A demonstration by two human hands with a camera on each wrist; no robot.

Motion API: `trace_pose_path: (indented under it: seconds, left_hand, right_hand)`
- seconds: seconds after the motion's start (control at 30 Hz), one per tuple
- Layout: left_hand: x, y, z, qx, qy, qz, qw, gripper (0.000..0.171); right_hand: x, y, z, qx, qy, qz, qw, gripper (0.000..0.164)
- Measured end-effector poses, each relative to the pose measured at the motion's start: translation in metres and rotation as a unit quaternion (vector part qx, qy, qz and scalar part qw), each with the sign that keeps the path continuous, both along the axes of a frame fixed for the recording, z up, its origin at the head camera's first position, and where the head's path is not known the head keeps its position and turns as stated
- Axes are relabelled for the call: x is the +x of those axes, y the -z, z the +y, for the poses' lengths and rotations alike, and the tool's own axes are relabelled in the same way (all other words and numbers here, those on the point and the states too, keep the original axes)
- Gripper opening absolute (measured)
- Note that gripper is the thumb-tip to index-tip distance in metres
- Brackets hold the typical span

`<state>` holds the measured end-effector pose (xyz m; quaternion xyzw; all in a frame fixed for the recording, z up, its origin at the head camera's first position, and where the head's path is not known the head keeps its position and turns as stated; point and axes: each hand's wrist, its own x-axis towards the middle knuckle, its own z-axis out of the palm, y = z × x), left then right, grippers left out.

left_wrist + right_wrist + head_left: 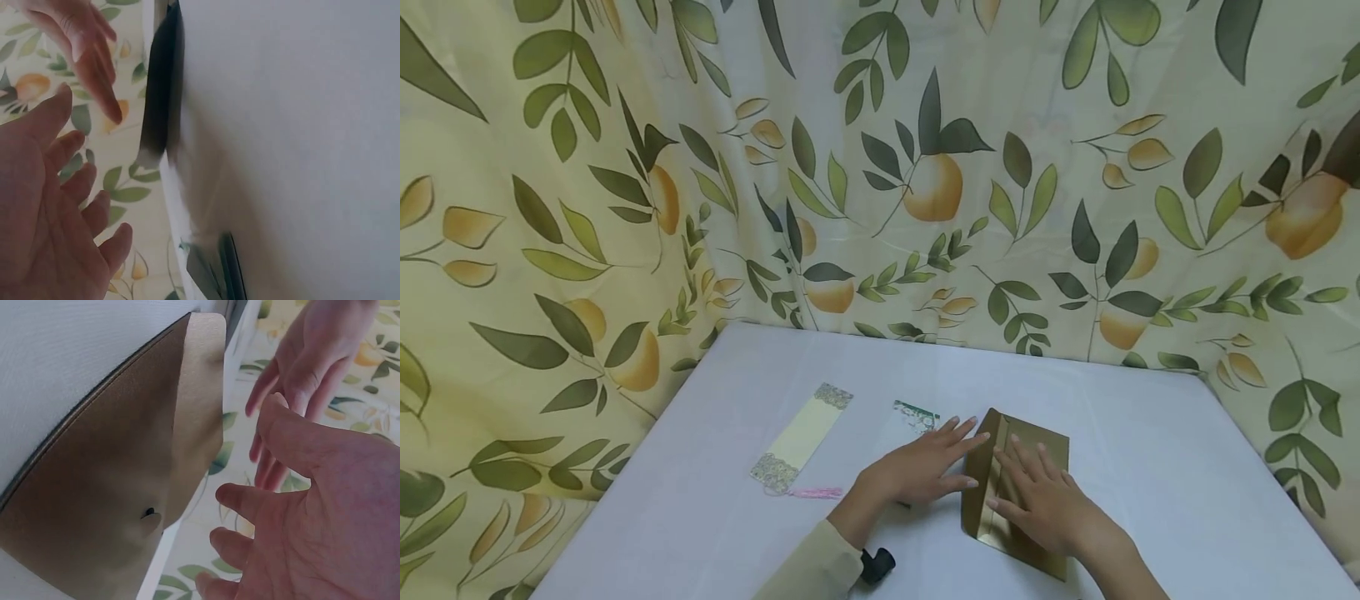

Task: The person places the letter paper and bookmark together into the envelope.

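in the head view, my left hand (921, 468) is at the lower middle of the frame, with its fingers spread wide and pointing to the right, toward a golden envelope (977, 510). my right hand (1048, 504) is a little more to the right, above the middle of the same envelope, and its fingers are also apart and almost straight; whether the fingertips of my two hands really touch the paper, i cannot tell. the envelope lies right of the lower middle of the frame, slightly turned, and its long flap (199, 394) is along the left side; in the right wrist view this flap stands at an angle to the body. just behind my left hand there is a card (915, 416) with green and white pattern, which is partly hidden by this hand. further to the left lies a pale yellow bookmark (801, 439), tilted, with patterned ends and a pink tassel (817, 493) at its lower end. at the bottom of the frame, beside my beige sleeve (820, 562), a small black object (878, 565) shows. everything is on a white table (1157, 492), and a curtain (880, 179) with fruits and leaves fills the upper part
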<state>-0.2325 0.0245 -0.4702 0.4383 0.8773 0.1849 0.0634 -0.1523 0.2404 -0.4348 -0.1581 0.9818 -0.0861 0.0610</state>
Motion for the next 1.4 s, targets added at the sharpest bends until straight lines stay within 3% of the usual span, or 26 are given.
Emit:
trace_pose_path:
  seconds: [0.17, 0.4, 0.63, 0.8, 1.07, 1.4]
  left_hand:
    - [0.003, -0.002, 0.019, -0.008, 0.009, 0.014, 0.9998, 0.063]
    - [0.003, 0.001, 0.030, -0.041, 0.004, 0.010, 0.9991, 0.064]
    - [0.001, 0.006, 0.029, -0.068, -0.021, -0.016, 0.9973, 0.073]
    - [-0.001, 0.010, 0.024, -0.059, -0.018, -0.039, 0.9973, 0.065]
    - [-0.003, 0.015, 0.020, -0.070, -0.004, -0.022, 0.9973, 0.066]
    - [-0.006, 0.021, 0.022, -0.096, -0.017, -0.030, 0.9948, 0.070]
  right_hand:
    - [-0.001, 0.001, 0.001, 0.016, -0.009, 0.000, 1.000, 0.078]
    - [-0.002, 0.003, 0.001, 0.018, 0.000, -0.010, 1.000, 0.079]
    - [-0.002, 0.007, -0.001, -0.003, 0.013, -0.028, 1.000, 0.076]
    - [-0.003, 0.010, -0.001, -0.006, 0.018, -0.040, 0.999, 0.078]
    - [-0.007, 0.019, -0.002, 0.002, 0.020, -0.048, 0.999, 0.085]
    - [-0.012, 0.030, -0.001, 0.015, 0.029, -0.027, 0.999, 0.087]
